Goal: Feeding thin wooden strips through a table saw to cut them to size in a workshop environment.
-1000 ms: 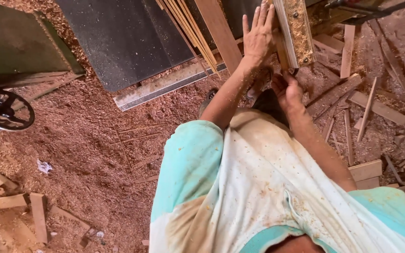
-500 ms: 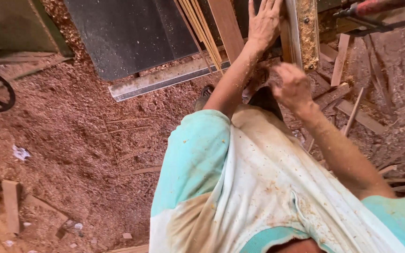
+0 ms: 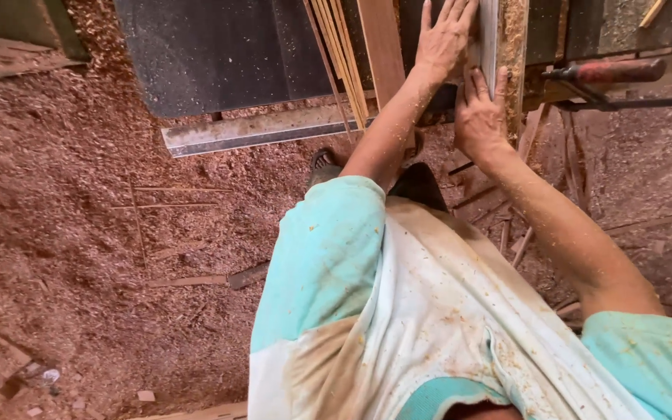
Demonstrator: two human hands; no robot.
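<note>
A narrow pale wooden strip (image 3: 490, 39) is seen standing on edge on the dark counter (image 3: 227, 54), at the top of the head view, just beside a sawdust-caked fence or rail (image 3: 513, 47) on its right. The left hand (image 3: 445, 39) is laid flat against the strip's left side, its fingers (image 3: 453, 12) stretched out and held close together, pointing away from the body. The right hand (image 3: 480, 117) is set lower against the same strip, near the counter's front edge, with its fingers (image 3: 476, 82) slightly spread and pressed on the wood; nothing is pinched by either hand.

Left of the left hand, a broad wooden plank (image 3: 381, 47) and a bundle of thin pale slats (image 3: 337, 47) are lying on the counter, running the same way as the strip. A metal rail (image 3: 258, 132) is fixed along the counter's front edge. To the right, a red-handled tool (image 3: 608, 71) is seen resting near the counter's edge.

The floor (image 3: 79, 233) below is covered in reddish sawdust and shavings, with loose wood offcuts (image 3: 188, 280) scattered on it. A dusty turquoise and white shirt (image 3: 398, 327) fills the lower part of the view, and a sandalled foot (image 3: 322, 165) is visible beneath the counter edge.
</note>
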